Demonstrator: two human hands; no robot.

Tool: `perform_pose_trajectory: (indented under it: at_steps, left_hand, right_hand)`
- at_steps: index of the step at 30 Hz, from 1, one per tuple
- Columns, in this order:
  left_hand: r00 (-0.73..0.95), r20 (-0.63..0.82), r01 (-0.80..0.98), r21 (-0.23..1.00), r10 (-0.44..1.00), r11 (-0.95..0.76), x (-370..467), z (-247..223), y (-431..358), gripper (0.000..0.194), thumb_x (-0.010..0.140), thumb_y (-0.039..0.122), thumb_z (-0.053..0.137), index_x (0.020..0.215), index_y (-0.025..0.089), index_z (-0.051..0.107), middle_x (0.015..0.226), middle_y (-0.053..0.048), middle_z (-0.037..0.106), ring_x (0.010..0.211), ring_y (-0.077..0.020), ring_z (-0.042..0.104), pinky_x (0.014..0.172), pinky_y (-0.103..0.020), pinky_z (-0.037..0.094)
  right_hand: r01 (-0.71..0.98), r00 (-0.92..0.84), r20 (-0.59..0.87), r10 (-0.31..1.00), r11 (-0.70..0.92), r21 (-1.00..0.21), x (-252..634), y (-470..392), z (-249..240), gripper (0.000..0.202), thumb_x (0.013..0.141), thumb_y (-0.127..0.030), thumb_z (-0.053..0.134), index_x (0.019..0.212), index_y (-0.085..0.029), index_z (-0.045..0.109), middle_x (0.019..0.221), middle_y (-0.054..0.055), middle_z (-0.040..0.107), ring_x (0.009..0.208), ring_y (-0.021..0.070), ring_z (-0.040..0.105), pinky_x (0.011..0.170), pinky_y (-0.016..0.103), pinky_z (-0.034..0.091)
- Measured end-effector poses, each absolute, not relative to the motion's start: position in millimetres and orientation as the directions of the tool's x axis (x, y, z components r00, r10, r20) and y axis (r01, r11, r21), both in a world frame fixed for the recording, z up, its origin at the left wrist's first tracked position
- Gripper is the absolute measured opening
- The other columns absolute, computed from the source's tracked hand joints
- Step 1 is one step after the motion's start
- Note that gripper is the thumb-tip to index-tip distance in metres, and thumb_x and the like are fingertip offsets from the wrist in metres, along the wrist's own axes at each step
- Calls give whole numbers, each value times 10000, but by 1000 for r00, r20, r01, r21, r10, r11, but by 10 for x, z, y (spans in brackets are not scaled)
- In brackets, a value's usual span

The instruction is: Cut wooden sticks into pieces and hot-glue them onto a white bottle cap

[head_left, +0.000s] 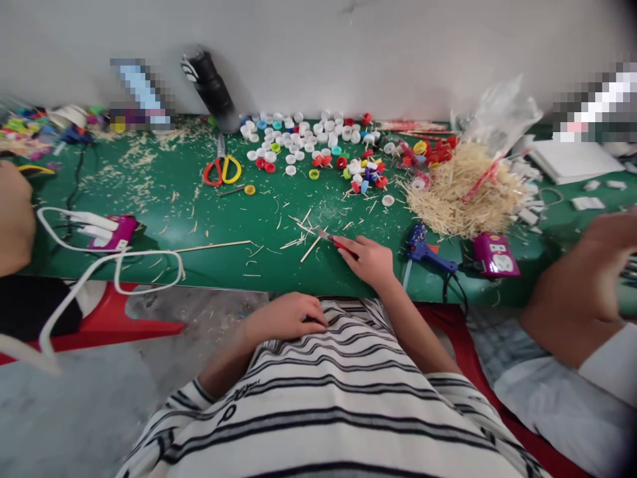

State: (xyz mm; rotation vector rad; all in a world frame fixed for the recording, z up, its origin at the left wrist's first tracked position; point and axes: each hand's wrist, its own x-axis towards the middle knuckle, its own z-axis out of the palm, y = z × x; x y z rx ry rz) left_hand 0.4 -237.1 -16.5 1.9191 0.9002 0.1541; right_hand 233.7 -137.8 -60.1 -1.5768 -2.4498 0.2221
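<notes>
My right hand (369, 261) is closed around the red handle of a craft knife (343, 245). Its blade lies low over the green tabletop, beside a small cluster of cut wooden sticks (304, 229). My left hand (297, 315) rests against my striped shirt below the table edge, fingers loosely bent and holding nothing visible. A longer thin stick (219, 246) lies on the table to the left of the cluster.
Many bottle caps (308, 141) spread along the back, near scissors (221, 171) and a black bottle (212, 89). On the right are a stick pile (462, 192), a blue glue gun (428, 253) and a purple power socket (492, 255). A white cable (119, 265) loops left. People sit on both sides.
</notes>
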Motion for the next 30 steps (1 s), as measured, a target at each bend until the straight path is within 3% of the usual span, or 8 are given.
perform_pose_trajectory:
  at_steps: [7, 10, 15, 18, 22, 26, 30]
  left_hand:
    - [715, -315, 537, 819, 625, -202, 83, -209, -2320, 142, 899, 264, 663, 949, 208, 783, 959, -16, 757, 858, -133, 666, 771, -213, 463]
    - [672, -260, 510, 842, 693, -178, 56, -150, -2294, 105, 880, 232, 667, 905, 212, 768, 923, -9, 738, 833, -125, 653, 755, -214, 467]
    - [352, -49, 545, 823, 935, -162, -10, -209, -2100, 147, 928, 270, 603, 915, 201, 733, 942, -37, 716, 810, -137, 646, 733, -244, 506]
    - [148, 162, 695, 685, 976, -219, -75, -378, -1922, 189, 952, 225, 543, 1010, 185, 719, 1059, -78, 704, 941, -176, 652, 858, -307, 529]
    - [74, 288, 838, 501, 955, -216, -127, -577, -1838, 251, 982, 227, 494, 1108, 193, 707, 1188, -106, 669, 1134, -233, 608, 1026, -395, 483]
    - [99, 282, 915, 350, 954, -198, -108, -656, -1895, 264, 958, 375, 580, 1071, 179, 717, 1165, -121, 655, 1097, -271, 586, 1003, -420, 468]
    - [201, 167, 942, 237, 965, -237, -81, -607, -1830, 234, 988, 331, 521, 973, 172, 691, 1074, -108, 656, 1011, -251, 588, 911, -386, 472]
  right_hand:
    - [883, -391, 94, 915, 402, -242, 2330, -1379, -599, 493, 1054, -576, 301, 1438, -445, 581, 941, 20, 696, 836, 159, 622, 586, 285, 272]
    - [883, -389, 92, 917, 399, -246, 2327, -1378, -584, 491, 1055, -567, 303, 1431, -440, 591, 934, 21, 697, 841, 164, 629, 588, 279, 276]
    - [888, -388, 57, 920, 389, -246, 2323, -1376, -565, 500, 1053, -569, 303, 1443, -426, 582, 950, 27, 706, 863, 163, 641, 591, 272, 292]
    - [887, -389, 58, 920, 390, -247, 2322, -1374, -563, 498, 1056, -561, 297, 1451, -433, 571, 974, 25, 710, 877, 160, 645, 590, 272, 295]
    - [884, -394, 61, 917, 396, -247, 2324, -1379, -552, 492, 1057, -557, 299, 1447, -437, 575, 956, 25, 709, 856, 161, 643, 582, 274, 288]
    - [888, -383, 60, 922, 385, -253, 2308, -1385, -535, 490, 1054, -556, 311, 1436, -427, 590, 948, 26, 718, 847, 162, 648, 581, 266, 293]
    - [913, -297, 18, 955, 289, -288, 2281, -1355, -487, 479, 1041, -556, 353, 1425, -417, 602, 975, 23, 749, 855, 168, 676, 580, 249, 330]
